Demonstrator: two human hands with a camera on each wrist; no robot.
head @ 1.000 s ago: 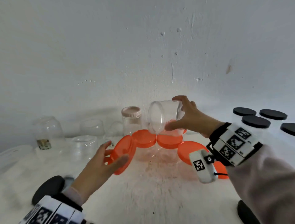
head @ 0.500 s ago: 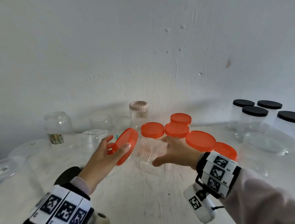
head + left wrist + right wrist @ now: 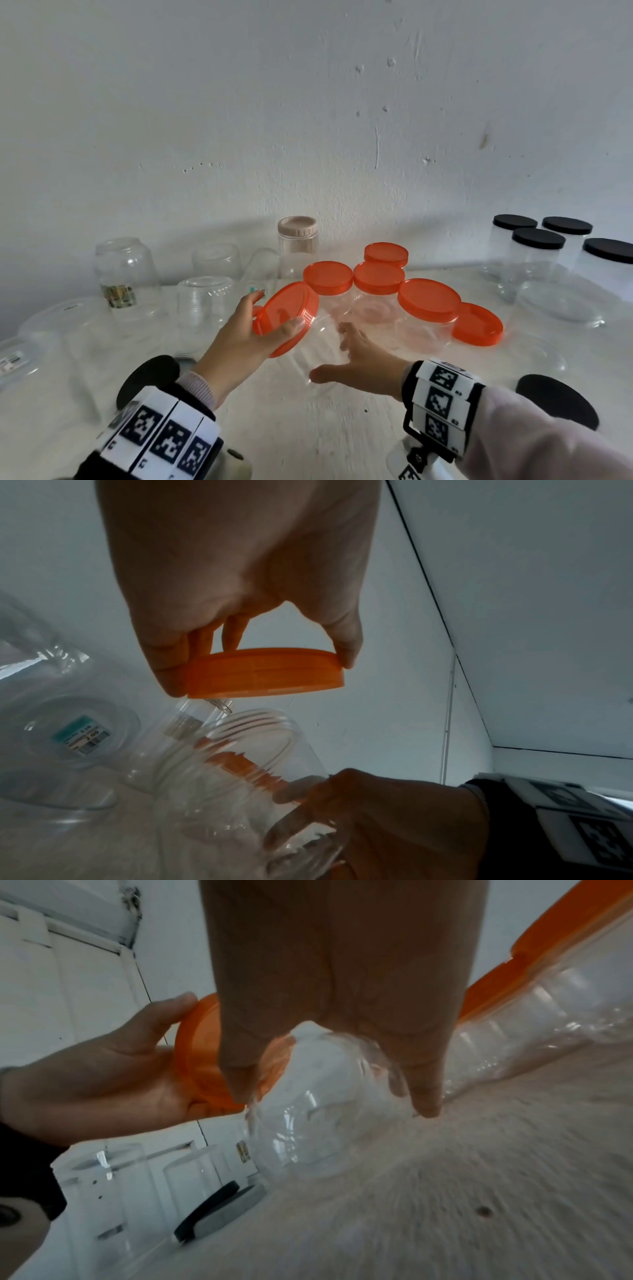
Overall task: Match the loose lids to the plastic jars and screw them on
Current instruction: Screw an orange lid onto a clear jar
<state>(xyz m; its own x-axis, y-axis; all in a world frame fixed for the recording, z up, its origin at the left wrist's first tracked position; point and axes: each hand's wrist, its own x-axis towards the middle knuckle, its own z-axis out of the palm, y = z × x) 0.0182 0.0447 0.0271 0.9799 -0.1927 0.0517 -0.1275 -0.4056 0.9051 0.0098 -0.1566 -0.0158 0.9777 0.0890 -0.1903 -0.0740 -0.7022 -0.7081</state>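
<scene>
A loose orange lid (image 3: 286,317) sits tilted in my left hand (image 3: 274,311), thumb on its near edge and fingers behind it. In the left wrist view the orange lid (image 3: 267,673) hangs just above the threaded mouth of a clear plastic jar (image 3: 253,739). My right hand (image 3: 329,349) grips that clear jar (image 3: 315,346) around its body, low over the table (image 3: 308,438), tilted with the mouth toward the lid. In the right wrist view, my fingers (image 3: 424,1091) wrap the jar (image 3: 318,1110) and the left hand (image 3: 103,1074) holds the lid (image 3: 195,1056) behind it.
Several orange-lidded jars (image 3: 378,277) stand behind my hands, with a loose orange lid (image 3: 478,323) to their right. Black-lidded jars (image 3: 537,238) fill the back right. Lidless clear jars (image 3: 205,301) and a pink-lidded jar (image 3: 297,228) stand at the back left. Loose black lids (image 3: 556,401) (image 3: 147,377) lie near each wrist.
My right hand brought the clear jar down from in front of the wall to just over the table, beside the lid. The left hand kept hold of the orange lid.
</scene>
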